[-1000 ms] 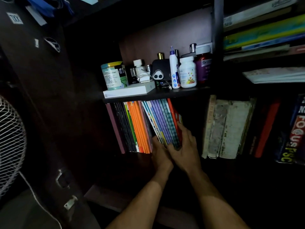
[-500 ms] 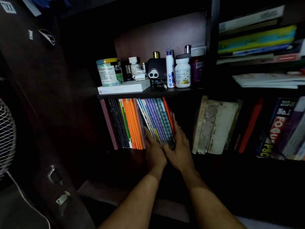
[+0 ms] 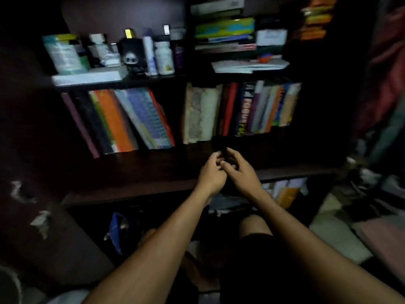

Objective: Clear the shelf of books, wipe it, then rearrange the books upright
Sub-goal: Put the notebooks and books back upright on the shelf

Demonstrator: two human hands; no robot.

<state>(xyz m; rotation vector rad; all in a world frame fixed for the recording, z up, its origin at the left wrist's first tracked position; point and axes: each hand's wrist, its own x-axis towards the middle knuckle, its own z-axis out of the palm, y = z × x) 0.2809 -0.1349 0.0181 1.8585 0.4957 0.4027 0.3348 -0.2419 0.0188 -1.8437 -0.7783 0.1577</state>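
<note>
Colourful thin books (image 3: pixel 140 119) stand on the dark shelf board (image 3: pixel 131 170) at the left, the blue and red ones leaning left. Worn pale books (image 3: pixel 201 113) and a row of upright books (image 3: pixel 263 106) fill the right part. My left hand (image 3: pixel 211 172) and my right hand (image 3: pixel 238 172) meet in front of the shelf, below the worn books, fingers curled and touching each other. A narrow dark shape (image 3: pixel 222 143) rises between the fingertips. Blur and darkness hide whether either hand holds it.
The upper shelf carries bottles and jars (image 3: pixel 164 58) and a flat white box (image 3: pixel 87 79). Flat stacked books (image 3: pixel 223 29) lie at the upper right. Papers and an orange item (image 3: pixel 285 194) sit under the shelf board. My knee (image 3: pixel 254 224) is below the hands.
Both hands have left the leaning blue and red books and come back to the right, meeting in front of the shelf. The camera has swung right and down.
</note>
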